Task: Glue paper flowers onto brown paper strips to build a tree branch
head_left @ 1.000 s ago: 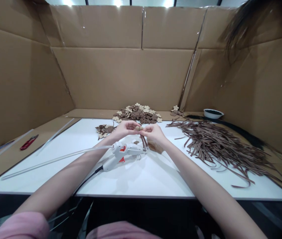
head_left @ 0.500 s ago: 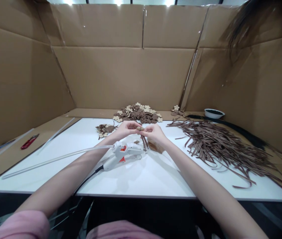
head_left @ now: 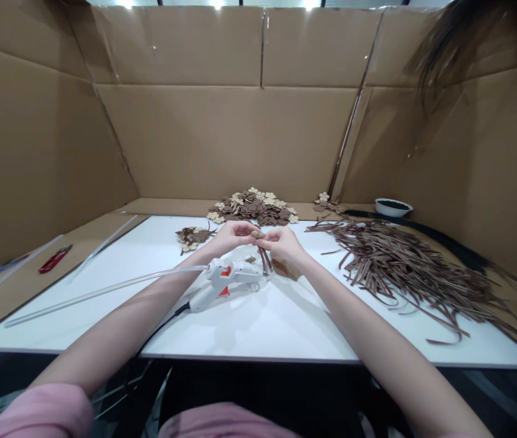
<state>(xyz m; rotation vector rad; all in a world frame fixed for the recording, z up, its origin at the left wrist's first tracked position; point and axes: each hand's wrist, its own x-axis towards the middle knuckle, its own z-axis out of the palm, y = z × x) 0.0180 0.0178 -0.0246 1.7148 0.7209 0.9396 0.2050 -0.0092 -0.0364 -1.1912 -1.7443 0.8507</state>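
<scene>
Near the middle of the white board, my left hand [head_left: 236,236] and my right hand [head_left: 282,240] meet, fingers closed around a small brown piece [head_left: 257,235]. Dark brown strips [head_left: 265,258] hang down from it below my right fingers. Just under the hands lies a white glue gun [head_left: 226,280] with an orange trigger, a long clear glue stick [head_left: 103,295] running out of its back to the left. A brown object [head_left: 286,268], partly hidden by my right wrist, rests beside the nozzle.
Flower-shaped pieces [head_left: 253,208] are heaped at the back, with a smaller pile [head_left: 191,239] to the left. Many brown strips [head_left: 404,261] cover the right side. A white bowl [head_left: 393,208] stands at back right, a red cutter [head_left: 55,260] at left. Cardboard walls [head_left: 231,140] surround the board.
</scene>
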